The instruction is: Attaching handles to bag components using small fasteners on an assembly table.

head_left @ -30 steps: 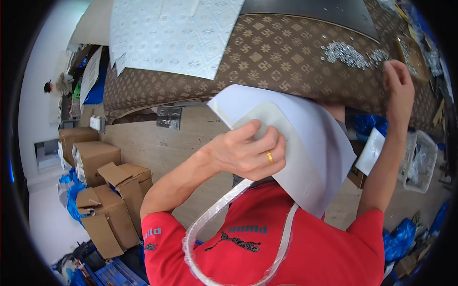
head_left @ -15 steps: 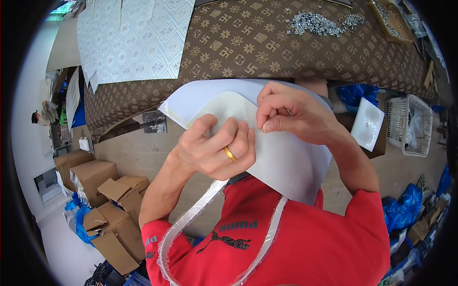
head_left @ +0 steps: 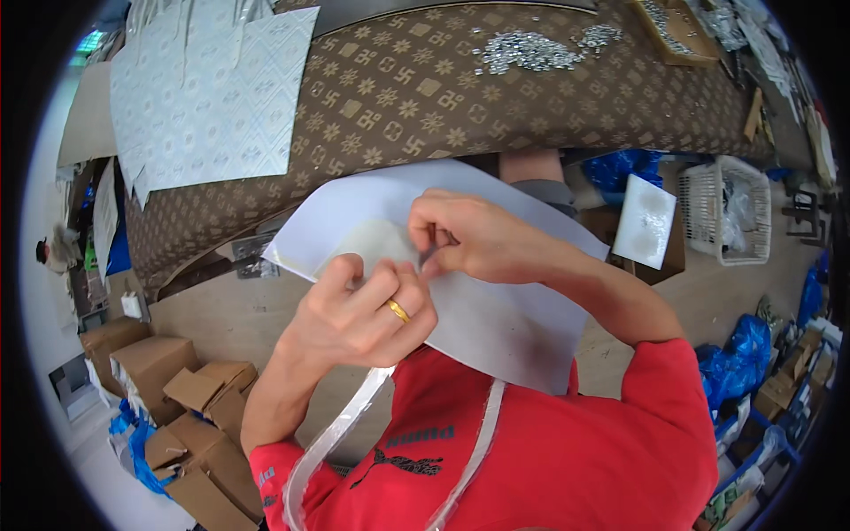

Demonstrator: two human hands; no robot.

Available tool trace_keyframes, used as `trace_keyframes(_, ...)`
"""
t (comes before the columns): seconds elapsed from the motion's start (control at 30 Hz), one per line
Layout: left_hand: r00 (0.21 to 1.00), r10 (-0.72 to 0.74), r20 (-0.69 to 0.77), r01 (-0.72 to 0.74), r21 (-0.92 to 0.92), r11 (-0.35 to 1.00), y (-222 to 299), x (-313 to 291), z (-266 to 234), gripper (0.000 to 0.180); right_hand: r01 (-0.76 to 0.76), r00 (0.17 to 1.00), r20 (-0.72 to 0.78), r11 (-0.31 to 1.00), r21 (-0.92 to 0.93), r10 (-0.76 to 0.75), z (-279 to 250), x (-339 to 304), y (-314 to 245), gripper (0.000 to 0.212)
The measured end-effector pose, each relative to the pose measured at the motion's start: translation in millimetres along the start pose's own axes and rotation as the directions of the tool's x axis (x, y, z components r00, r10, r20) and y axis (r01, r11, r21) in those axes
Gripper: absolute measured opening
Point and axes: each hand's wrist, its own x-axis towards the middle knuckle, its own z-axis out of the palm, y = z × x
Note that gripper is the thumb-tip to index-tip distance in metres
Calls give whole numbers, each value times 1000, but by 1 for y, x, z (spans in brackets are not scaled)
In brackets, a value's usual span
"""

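My left hand (head_left: 367, 310), a gold ring on one finger, curls closed over an off-white flexible sheet (head_left: 509, 332) with a rounded edge, gripping it near its middle. Right beside it, my right hand (head_left: 474, 239) is closed in a pinch, its fingertips almost touching the left ones. Whatever lies between those fingertips is too small and hidden to name. Under the off-white sheet, a larger white sheet (head_left: 336, 203) spreads across my lap. A clear-edged white strap (head_left: 341, 425) hangs in a loop over my red shirt.
Ahead stands a table with brown patterned cloth (head_left: 398, 115), bearing a pale patterned sheet (head_left: 208, 106), a pile of small shiny pieces (head_left: 531, 53) and a wooden tray (head_left: 695, 44). Cardboard boxes (head_left: 212, 469) sit left; a white basket (head_left: 726, 252) and blue bags (head_left: 739, 350) right.
The whole view has shifted, so the table and my hands appear further left. My right hand has drawn in closer to my left fingertips, still pinching. The off-white sheet stays in my left hand.
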Motion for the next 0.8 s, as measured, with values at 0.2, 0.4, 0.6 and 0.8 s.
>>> trace_keyframes(0.2, 959, -39, 280, 75, -121, 990, -23, -7, -37, 20, -21, 812, -570, 969, -247, -127, -87, -6, 2, 20)
trace_keyframes(0.4, 596, -621, 509, 801, -328, 500, -54, -67, -81, 27, -173, 695, -562, 655, -736, -449, -180, -6, 45, 26)
trace_keyframes(0.6, 124, -791, 599, 831, -499, -247, -53, -84, -83, 41, -287, 724, -576, 592, -753, -381, -188, -14, 39, 18)
trace_keyframes(0.8, -12, -826, 564, 335, -776, -534, -22, -87, -36, 54, -334, 642, -713, 734, -591, -282, -175, 2, 31, 20)
